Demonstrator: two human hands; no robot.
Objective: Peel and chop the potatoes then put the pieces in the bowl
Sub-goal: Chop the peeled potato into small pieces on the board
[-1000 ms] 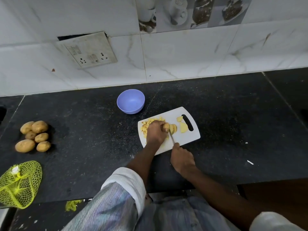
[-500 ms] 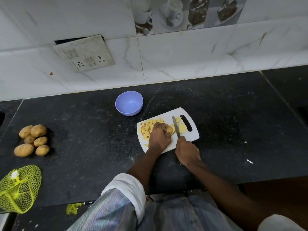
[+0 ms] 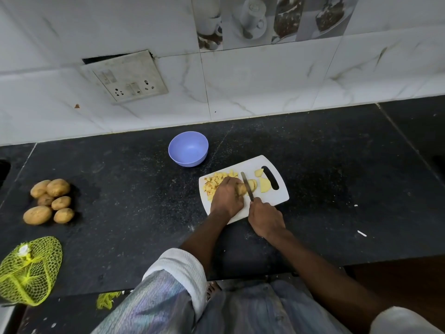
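A white cutting board (image 3: 277, 198) lies on the black counter. My left hand (image 3: 226, 198) grips a peeled potato (image 3: 242, 188) on the board. My right hand (image 3: 265, 218) holds a knife (image 3: 246, 185) whose blade stands across the potato, just right of my left fingers. Cut slices (image 3: 264, 184) lie to the right of the blade. A heap of small chopped pieces (image 3: 215, 183) sits on the board's left part, partly hidden by my left hand. An empty lilac bowl (image 3: 188, 148) stands behind the board to the left.
Several unpeeled potatoes (image 3: 50, 201) lie in a group at the counter's left. A yellow net bag (image 3: 29, 271) sits at the near left edge. A socket plate (image 3: 127, 75) hangs loose on the tiled wall. Small white scraps (image 3: 361, 233) lie right of the board.
The knife blade has come up from lying low near the board's front and now stands across the potato. My right hand shifted slightly forward; my left hand stays on the potato.
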